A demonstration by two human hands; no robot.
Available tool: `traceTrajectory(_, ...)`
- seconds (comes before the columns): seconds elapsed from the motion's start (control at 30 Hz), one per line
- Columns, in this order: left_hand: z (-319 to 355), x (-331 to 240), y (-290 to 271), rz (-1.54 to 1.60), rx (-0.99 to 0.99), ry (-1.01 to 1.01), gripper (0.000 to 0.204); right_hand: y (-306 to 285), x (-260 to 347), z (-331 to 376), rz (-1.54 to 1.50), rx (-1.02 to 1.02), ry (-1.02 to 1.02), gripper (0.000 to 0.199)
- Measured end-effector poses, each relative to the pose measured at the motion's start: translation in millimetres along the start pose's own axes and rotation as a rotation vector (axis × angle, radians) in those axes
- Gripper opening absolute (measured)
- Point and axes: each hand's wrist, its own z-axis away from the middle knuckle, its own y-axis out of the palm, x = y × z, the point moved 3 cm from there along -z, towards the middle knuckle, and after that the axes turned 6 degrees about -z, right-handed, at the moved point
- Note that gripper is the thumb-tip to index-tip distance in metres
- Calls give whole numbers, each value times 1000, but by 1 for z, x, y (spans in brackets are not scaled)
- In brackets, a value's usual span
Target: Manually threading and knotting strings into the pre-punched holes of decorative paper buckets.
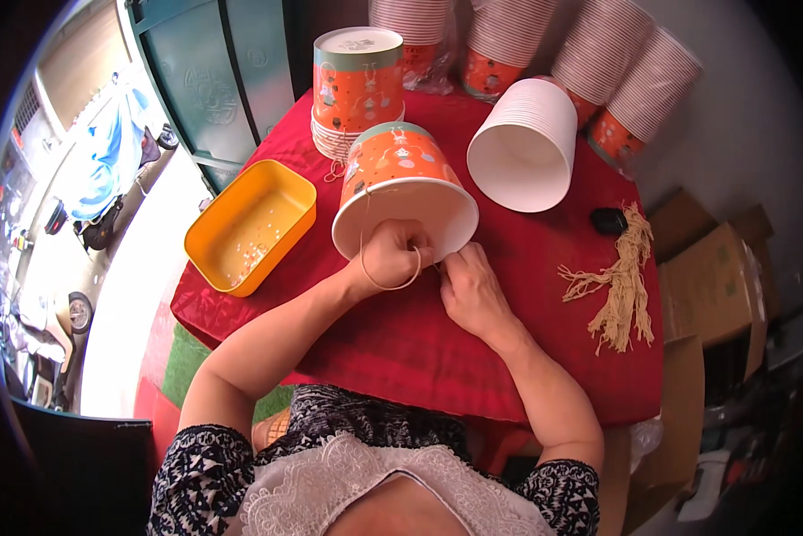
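An orange paper bucket (397,156) with a green band lies tilted on the red-covered table, its white open mouth facing me. A thin beige cord (389,288) hangs from the bucket's side and loops below my left hand. My left hand (393,255) is closed at the bucket's mouth, its curled fingers on the cord. My right hand (475,288) is closed too, with fingertips and thumb pinched at the near rim. Its fingers hide exactly what lies between them there.
At left stands a yellow plastic tub (281,201) with small white bits inside. Behind the bucket are upside-down stacked buckets (357,85). A white-mouthed bucket stack (526,147) lies to the right, near a bundle of beige cords (629,286) and a black object (609,221). Cardboard boxes (710,277) stand beyond.
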Motion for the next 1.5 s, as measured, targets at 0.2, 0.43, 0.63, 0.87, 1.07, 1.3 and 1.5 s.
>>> traceTrajectory(0.2,-2,-7,6,372,128,-128,26,0,-3,1,13,63,32,17)
traceTrajectory(0.43,-6,0,8,-26,19,42,21,1,-2,-1,-24,11,15,16)
traceTrajectory(0.63,-6,3,9,-209,61,105,12,3,-10,2,-141,-46,113,12)
traceTrajectory(0.87,0,-3,15,-335,70,133,14,7,-16,4,-201,-93,217,3)
traceTrajectory(1.07,3,-7,19,-384,12,236,11,9,-17,3,-220,-117,252,2)
traceTrajectory(1.3,2,-3,24,-447,-11,249,9,7,-17,2,-223,-127,287,1)
traceTrajectory(1.5,2,-11,20,-374,-22,239,10,-4,-7,1,-309,-246,333,19)
